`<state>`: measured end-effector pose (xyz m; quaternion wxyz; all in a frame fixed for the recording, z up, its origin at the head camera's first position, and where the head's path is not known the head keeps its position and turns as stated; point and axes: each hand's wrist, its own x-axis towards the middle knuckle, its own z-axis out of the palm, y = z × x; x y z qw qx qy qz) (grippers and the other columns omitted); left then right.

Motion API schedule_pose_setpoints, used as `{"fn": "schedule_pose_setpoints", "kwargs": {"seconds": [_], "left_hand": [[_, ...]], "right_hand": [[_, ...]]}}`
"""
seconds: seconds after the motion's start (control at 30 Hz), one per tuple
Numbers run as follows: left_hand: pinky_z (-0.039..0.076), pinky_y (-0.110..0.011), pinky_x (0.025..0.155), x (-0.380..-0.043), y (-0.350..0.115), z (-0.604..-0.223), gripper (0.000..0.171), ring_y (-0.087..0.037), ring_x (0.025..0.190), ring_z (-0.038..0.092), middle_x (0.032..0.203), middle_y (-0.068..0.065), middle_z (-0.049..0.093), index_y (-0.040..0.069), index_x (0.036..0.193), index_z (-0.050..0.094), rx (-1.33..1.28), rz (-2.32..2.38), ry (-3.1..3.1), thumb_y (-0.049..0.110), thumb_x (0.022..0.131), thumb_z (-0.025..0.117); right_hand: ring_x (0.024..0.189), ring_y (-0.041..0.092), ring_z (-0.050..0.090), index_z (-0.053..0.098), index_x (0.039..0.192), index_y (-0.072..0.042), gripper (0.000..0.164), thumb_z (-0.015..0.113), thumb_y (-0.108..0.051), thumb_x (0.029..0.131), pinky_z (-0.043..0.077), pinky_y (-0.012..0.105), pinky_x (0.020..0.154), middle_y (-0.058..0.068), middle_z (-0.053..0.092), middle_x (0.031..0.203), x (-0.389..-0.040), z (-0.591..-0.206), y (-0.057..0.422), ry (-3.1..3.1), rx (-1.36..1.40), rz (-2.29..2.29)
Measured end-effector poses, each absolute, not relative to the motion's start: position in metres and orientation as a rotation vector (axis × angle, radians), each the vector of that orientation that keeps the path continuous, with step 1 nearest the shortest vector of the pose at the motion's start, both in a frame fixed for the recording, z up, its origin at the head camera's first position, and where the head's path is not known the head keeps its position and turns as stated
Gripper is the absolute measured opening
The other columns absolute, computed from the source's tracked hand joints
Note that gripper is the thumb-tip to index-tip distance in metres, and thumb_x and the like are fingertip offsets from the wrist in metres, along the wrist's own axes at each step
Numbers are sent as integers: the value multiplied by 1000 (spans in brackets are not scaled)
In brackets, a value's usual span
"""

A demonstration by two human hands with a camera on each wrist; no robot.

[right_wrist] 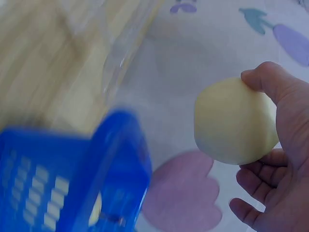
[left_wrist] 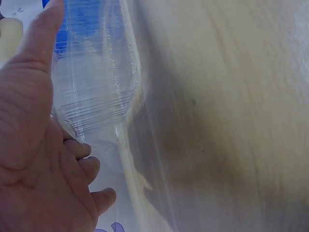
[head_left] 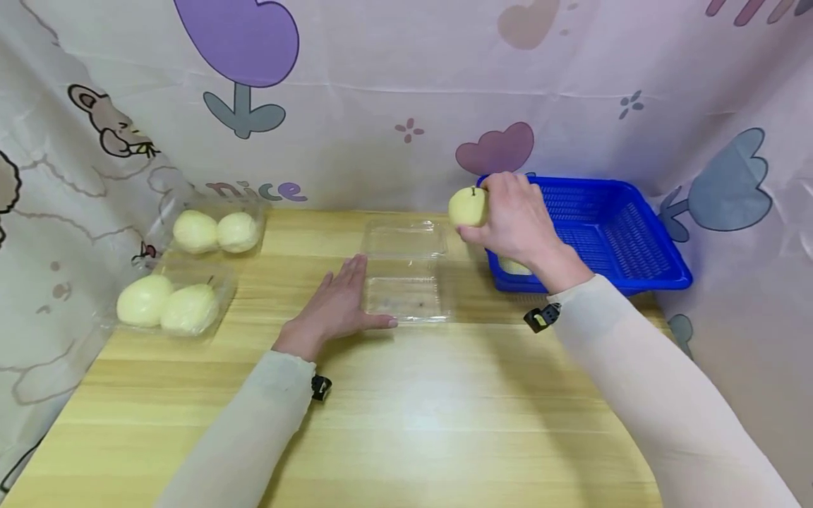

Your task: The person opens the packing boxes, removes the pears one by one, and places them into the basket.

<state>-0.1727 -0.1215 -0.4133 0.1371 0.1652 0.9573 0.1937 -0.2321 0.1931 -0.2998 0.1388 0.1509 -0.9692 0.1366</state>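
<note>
My right hand grips a pale yellow pear, its dark stem upward, over the left rim of a blue plastic basket. The right wrist view shows thumb and fingers round the pear, away from the basket wall. A hinged clear plastic box lies with its lid folded back toward the wall. Beside its left edge rests my left hand, fingers extended and thumb spread along the near side. In the left wrist view, the fingers lie right at the clear box.
Two clear boxes with a pair of pears each, one farther and one nearer, stand at the left. Another pale pear shows in the basket, partly hidden by my right arm. A printed curtain encloses the wooden table.
</note>
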Motion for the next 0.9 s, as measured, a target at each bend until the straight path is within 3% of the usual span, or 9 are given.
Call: {"fn": "schedule_pose_setpoints", "kwargs": {"seconds": [0.27,0.5,0.9], "left_hand": [[3,-58,134,-172,-124,-413,139,-31,165,-1,178,-13,-3,5,169,-5,476,555,2774,85,81,67],[4,-59,133,-173,-122,-415,138,-33,165,0,178,-14,-3,4,168,-6,487,545,2777,83,82,68],[4,-57,134,-173,-123,-415,140,-32,165,0,178,-14,-3,4,168,-6,480,543,2775,85,81,67]], "right_hand": [[106,41,50,58,125,4,71,78,-52,85,43,57,91,20,61,115,-250,-299,239,-2873,251,438],[117,44,45,50,138,6,84,73,-58,88,39,62,99,23,56,123,-267,-312,269,-2975,67,484],[105,44,52,54,128,8,80,73,-59,88,48,59,83,23,57,112,-284,-352,282,-3083,-14,502]]}}
